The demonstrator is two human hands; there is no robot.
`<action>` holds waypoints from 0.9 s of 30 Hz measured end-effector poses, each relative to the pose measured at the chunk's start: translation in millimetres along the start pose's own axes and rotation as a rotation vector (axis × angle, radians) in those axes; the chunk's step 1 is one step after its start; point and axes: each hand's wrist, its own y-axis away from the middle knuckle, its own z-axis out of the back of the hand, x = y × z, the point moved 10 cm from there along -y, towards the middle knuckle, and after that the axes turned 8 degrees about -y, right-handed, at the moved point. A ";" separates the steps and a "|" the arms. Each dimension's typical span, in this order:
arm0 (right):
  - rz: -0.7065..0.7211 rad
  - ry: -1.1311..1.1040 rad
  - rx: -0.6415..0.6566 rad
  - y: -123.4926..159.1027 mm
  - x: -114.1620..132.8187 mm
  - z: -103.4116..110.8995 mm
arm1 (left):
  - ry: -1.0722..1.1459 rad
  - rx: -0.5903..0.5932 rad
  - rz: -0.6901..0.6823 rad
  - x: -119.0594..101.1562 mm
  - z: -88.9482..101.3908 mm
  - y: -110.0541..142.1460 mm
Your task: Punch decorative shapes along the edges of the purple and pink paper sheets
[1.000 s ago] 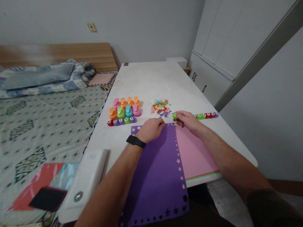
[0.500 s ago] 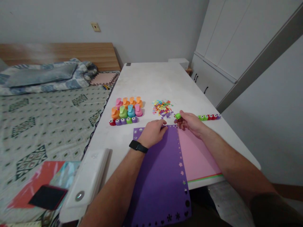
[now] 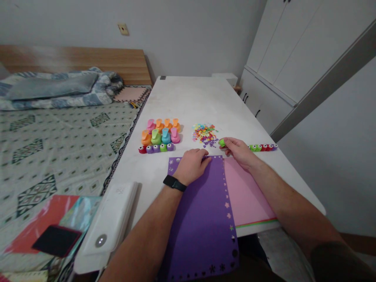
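On the white table (image 3: 188, 98): I am watching through the head camera as a purple craft sheet (image 3: 199, 235) lies across a pink sheet (image 3: 248, 192), its far end near the middle of the table and its near end hanging over the table's edge.
Left hand (image 3: 192, 166): it rests palm down on the far end of the purple craft sheet, fingers together, gripping nothing, with a black wristband (image 3: 174, 183) on the wrist.
Right hand (image 3: 239, 152): its fingers and thumb are pinched together on a small green craft punch (image 3: 222, 143), held just above the far edge of the pink sheet and apart from the left hand.
Punched edge: stars, flowers and round holes run down the right side and along the near end of the purple craft sheet.
Nearby: a colourful pile of paper cut-outs (image 3: 205, 135) lies just beyond the hands, between a block of pastel lever punches (image 3: 163, 133) and a row of round punches (image 3: 263, 147).
Handling: I judge that a flat left palm best stops the sheet from creeping, and a firm pinch keeps the punch square to the paper.
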 end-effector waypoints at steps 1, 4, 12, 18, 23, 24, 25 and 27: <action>-0.008 -0.006 -0.011 0.5 0.0 1.5 | -0.002 0.000 -0.001 0.3 0.6 0.4; -0.017 -0.017 -0.036 2.9 2.1 4.6 | -0.005 -0.001 0.005 2.3 2.3 1.5; 0.001 -0.029 -0.056 4.3 6.6 7.4 | -0.011 -0.002 0.015 6.3 0.6 3.2; -0.006 -0.124 -0.002 -0.9 22.9 -7.9 | -0.016 0.006 0.025 8.7 -2.1 4.4; -0.025 -0.087 0.091 -12.4 40.2 -37.1 | -0.019 -0.005 0.011 8.7 -1.7 6.0; -0.009 -0.022 0.112 -16.3 43.9 -45.5 | -0.021 -0.003 0.013 8.8 -1.9 6.1; 0.012 0.059 0.138 -20.4 47.4 -55.7 | -0.020 0.000 0.017 9.0 -2.2 6.3; 0.066 0.238 0.188 -29.3 53.0 -80.4 | -0.015 0.004 0.027 9.8 -2.8 6.3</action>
